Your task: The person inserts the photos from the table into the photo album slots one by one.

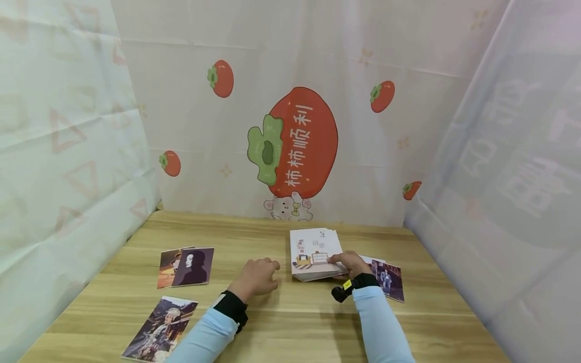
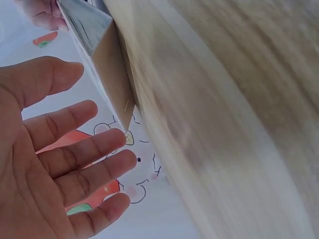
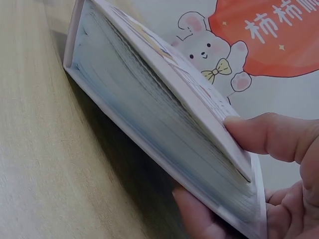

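Observation:
A thick photo album (image 1: 310,244) with a white illustrated cover lies closed at the middle of the wooden table. Clear page edges (image 3: 134,104) show between its covers in the right wrist view. My right hand (image 1: 353,264) grips the album's right side, thumb on the front cover and fingers under the back one. In that view the near edge stands tilted up from the table. My left hand (image 1: 257,277) hovers to the left of the album, holding nothing. Its fingers (image 2: 89,152) are spread and relaxed in the left wrist view, close to the album's spine (image 2: 112,69).
Two overlapping photos (image 1: 194,266) lie at the left, with another photo (image 1: 161,327) nearer the front left. More photos (image 1: 389,280) lie to the right, partly hidden by my right wrist. White printed curtains (image 1: 190,116) enclose the table's back and sides.

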A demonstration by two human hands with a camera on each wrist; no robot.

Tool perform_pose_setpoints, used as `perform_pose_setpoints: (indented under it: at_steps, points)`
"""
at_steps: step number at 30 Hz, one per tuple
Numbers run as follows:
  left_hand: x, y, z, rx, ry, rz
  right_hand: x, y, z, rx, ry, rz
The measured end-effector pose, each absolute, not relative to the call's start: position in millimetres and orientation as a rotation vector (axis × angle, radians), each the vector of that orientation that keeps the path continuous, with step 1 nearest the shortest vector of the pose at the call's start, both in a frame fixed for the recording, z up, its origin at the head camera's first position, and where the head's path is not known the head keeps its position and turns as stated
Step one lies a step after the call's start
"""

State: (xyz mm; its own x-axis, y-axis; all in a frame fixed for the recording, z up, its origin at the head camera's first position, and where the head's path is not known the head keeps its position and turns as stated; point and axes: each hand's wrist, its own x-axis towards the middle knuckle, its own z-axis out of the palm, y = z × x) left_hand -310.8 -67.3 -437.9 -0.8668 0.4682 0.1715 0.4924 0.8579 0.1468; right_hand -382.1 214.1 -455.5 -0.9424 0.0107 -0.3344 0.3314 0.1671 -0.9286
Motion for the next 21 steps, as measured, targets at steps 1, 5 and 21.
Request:
perform_pose_setpoints:
  at_steps: [1, 5, 21]
  points:
    - [-310.6, -67.5, -437.6, -0.751, -2.905, -0.277, -381.8, 214.2, -455.6, 0.327, 2.191, -1.858]
    - [-311.0, -68.1, -436.4, -0.743, -2.898, -0.266, -380.8, 213.6, -454.5, 0.335, 2.188, -1.874]
    - [-284.4, -98.9, -411.2, -0.8, -2.774, -0.226, -349.3, 190.3, -437.2, 0.194, 2.2, -1.976]
